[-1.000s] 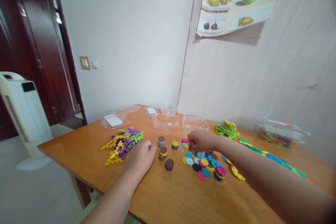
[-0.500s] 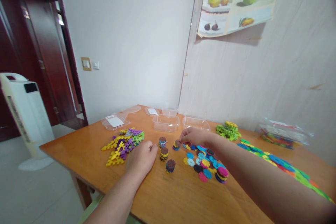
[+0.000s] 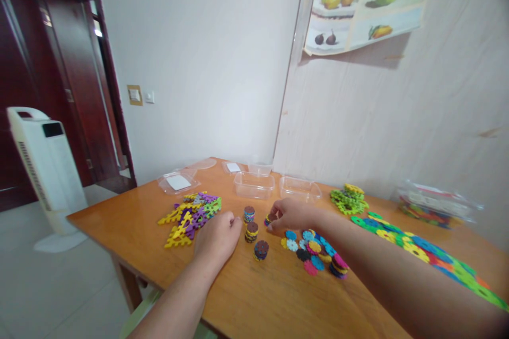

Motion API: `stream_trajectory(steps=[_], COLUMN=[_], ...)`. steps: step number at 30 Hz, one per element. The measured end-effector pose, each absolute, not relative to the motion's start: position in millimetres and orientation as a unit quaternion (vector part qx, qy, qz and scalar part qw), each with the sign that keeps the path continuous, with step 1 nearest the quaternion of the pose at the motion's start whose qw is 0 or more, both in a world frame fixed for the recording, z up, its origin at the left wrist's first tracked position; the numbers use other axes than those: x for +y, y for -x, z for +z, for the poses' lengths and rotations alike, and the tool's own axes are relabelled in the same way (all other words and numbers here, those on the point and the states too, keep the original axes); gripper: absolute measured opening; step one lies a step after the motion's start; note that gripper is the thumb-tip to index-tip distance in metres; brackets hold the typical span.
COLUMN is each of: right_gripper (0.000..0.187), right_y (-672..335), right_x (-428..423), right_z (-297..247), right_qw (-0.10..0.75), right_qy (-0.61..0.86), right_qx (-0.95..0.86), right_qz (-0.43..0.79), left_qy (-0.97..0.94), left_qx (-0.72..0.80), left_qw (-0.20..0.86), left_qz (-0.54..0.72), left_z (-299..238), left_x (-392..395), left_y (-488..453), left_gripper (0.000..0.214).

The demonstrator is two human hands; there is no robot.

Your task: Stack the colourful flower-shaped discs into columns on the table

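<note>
Containers in the head view, placed from the middle brown-topped stack (image 3: 251,232): behind it, left tub (image 3: 254,189), clear and uncovered, wood showing through; behind and to its right, right tub (image 3: 308,188), clear and uncovered, lower edge partly hidden by the right hand (image 3: 292,214); far behind it, back tub (image 3: 260,167), clear, contents too faint to tell. Well off to its right, clear bag (image 3: 445,198) holding coloured pieces, with red strip (image 3: 431,187) along the top, any lettering unreadable. Behind and to its left, white label (image 3: 178,182) on the near lid (image 3: 193,185) and smaller label (image 3: 233,167) on the far lid, any writing too small to make out.

Just right of the middle brown-topped stack and slightly behind it, small stack (image 3: 267,220) of discs, partly covered by the right hand, thumb and fingers around it; impossible to tell whether clamped. Left of the middle brown-topped stack, left hand (image 3: 220,238), fingers folded together in a loose fist, near notched pieces (image 3: 193,217). To its right, loose discs (image 3: 314,247), partly under the right forearm in this view
</note>
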State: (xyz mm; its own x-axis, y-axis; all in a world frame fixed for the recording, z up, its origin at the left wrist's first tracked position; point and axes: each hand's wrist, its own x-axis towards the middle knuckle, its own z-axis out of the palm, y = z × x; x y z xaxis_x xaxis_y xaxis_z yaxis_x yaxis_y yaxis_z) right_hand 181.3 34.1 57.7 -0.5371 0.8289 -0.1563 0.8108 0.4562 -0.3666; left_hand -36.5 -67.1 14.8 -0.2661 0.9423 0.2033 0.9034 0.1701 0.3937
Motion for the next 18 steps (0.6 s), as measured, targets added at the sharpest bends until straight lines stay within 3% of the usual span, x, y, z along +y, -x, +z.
stream_trajectory(steps=[5,13,18], right_gripper=[0.041,0.049,0.034], right_y=[-177,-178,-194], right_x=[32,35,27], right_z=[59,63,76], right_qw=[0.02,0.023,-0.018], right_qy=[0.483,0.485,0.479], right_qx=[-0.859,-0.859,-0.871], right_qz=[0.167,0.163,0.11], left_qy=[-0.601,-0.602,-0.6], left_qx=[0.767,0.764,0.763], left_qw=[0.048,0.043,0.049], left_qz=[0.219,0.229,0.235], left_z=[15,16,17], left_x=[-67,-68,-69], left_y=[37,35,35], left_gripper=[0.036,0.036,0.036])
